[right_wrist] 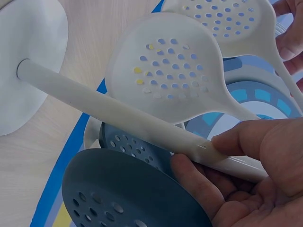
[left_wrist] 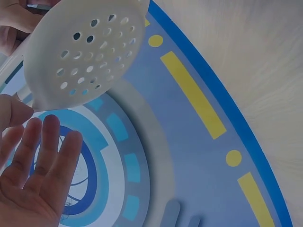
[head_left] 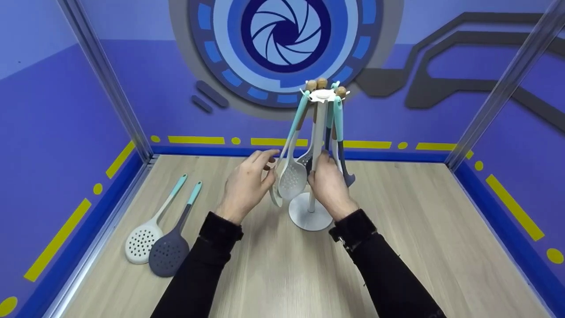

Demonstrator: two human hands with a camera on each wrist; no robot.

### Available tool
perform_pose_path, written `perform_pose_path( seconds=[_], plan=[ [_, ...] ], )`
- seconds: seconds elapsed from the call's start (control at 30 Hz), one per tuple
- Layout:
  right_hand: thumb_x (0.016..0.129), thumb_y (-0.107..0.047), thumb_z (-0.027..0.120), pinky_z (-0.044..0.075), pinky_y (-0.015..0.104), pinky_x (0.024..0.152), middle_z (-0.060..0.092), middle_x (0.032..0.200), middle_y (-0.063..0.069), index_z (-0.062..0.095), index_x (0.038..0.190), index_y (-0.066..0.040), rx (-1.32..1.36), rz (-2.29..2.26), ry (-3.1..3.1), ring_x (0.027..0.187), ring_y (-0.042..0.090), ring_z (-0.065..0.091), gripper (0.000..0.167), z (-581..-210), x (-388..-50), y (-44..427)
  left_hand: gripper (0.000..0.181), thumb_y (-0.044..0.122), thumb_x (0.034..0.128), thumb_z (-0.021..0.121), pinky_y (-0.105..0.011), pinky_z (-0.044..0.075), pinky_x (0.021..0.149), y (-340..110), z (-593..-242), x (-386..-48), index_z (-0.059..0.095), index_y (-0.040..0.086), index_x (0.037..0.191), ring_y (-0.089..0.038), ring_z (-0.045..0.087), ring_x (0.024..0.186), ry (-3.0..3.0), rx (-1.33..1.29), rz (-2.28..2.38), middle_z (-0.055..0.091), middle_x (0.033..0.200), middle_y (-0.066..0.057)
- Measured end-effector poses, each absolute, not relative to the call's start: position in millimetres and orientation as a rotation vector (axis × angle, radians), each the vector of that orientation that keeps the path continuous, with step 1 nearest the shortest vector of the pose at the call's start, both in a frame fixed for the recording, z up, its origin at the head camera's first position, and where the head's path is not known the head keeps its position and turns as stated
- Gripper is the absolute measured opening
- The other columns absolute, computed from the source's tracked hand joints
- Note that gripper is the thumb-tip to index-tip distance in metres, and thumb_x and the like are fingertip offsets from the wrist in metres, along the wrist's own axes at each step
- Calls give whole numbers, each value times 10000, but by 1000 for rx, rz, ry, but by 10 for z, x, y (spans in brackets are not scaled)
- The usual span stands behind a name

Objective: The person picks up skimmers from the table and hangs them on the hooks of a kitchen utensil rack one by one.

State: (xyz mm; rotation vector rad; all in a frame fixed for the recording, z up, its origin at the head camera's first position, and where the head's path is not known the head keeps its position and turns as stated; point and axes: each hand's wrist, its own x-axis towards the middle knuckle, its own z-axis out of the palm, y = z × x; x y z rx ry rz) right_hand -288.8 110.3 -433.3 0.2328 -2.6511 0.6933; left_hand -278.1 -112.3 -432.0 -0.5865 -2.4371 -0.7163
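My right hand (head_left: pixel 329 183) grips the pole (right_wrist: pixel 137 118) of a white utensil stand, with the thumb on one side and fingers on the other. Left of the stand, my left hand (head_left: pixel 247 183) is beside a hanging white skimmer (left_wrist: pixel 47 56). In the left wrist view its fingers are extended and the thumb tip meets or nearly meets the skimmer's neck. Another white perforated skimmer (head_left: pixel 292 179) hangs nearer the pole. Dark skimmers, one in front (right_wrist: pixel 128 175), hang close to my right hand. Handles with turquoise or wooden ends crowd round the stand's top (head_left: pixel 323 95).
On the table's left lie a white skimmer (head_left: pixel 134 251) and a dark grey skimmer (head_left: pixel 170 269), side by side, turquoise handles pointing away. The round base (head_left: pixel 304 221) rests on the wood-grain table (head_left: pixel 273 274). Blue printed walls (head_left: pixel 145 92) with metal corner posts enclose it.
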Motion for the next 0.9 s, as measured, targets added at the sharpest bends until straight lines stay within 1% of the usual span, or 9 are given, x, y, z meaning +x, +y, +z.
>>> perform_pose_path(
  seconds=[0.13, 0.23, 0.37, 0.43, 0.6, 0.73, 0.9],
  plan=[
    [969, -8, 654, 671, 575, 795, 700, 1108, 346, 490, 1398, 208, 234, 708, -2660, 956, 489, 779, 508, -4338, -2890, 1109, 488, 128, 1035, 718, -393, 676, 847, -1147, -4353, -2783, 646, 202, 1512, -185, 798, 1077, -2476, -550, -731, 762, 1279, -25],
    [982, -10, 650, 671, 568, 816, 693, 1138, 346, 476, 1427, 211, 237, 739, -2674, 988, 483, 775, 527, -4335, -2890, 1112, 478, 118, 1043, 699, -401, 681, 853, -1167, -4379, -2789, 646, 198, 1511, -211, 800, 1095, -2505, -522, -747, 759, 1291, -43],
    [979, -7, 644, 666, 569, 844, 690, 1145, 348, 482, 1415, 212, 244, 752, -2671, 1025, 482, 766, 514, -4333, -2895, 1111, 464, 108, 1050, 692, -414, 682, 863, -1207, -4416, -2797, 651, 190, 1504, -231, 791, 1114, -2524, -490, -776, 755, 1285, -56],
    [980, -11, 645, 668, 569, 838, 691, 1138, 347, 484, 1414, 211, 243, 748, -2672, 1019, 482, 767, 513, -4332, -2893, 1109, 452, 96, 1048, 698, -416, 680, 877, -1234, -4432, -2801, 660, 183, 1490, -237, 785, 1115, -2527, -481, -786, 753, 1277, -58],
    [977, -10, 649, 674, 563, 802, 694, 1131, 344, 491, 1407, 211, 243, 741, -2663, 984, 479, 776, 508, -4328, -2883, 1111, 393, 82, 1048, 689, -434, 671, 918, -1317, -4476, -2817, 688, 147, 1435, -305, 782, 1124, -2546, -481, -796, 756, 1290, -93],
    [969, -4, 649, 669, 580, 815, 691, 1150, 356, 493, 1409, 213, 239, 745, -2649, 993, 498, 772, 514, -4326, -2884, 1114, 370, 99, 1056, 682, -447, 660, 938, -1390, -4511, -2830, 696, 139, 1424, -302, 767, 1157, -2584, -452, -788, 754, 1330, -92],
    [965, -12, 652, 664, 597, 821, 693, 1149, 358, 499, 1407, 208, 229, 745, -2651, 994, 510, 769, 517, -4322, -2877, 1110, 366, 119, 1049, 696, -470, 667, 885, -1477, -4560, -2837, 701, 140, 1415, -290, 762, 1167, -2621, -397, -782, 752, 1331, -95]
  ],
)
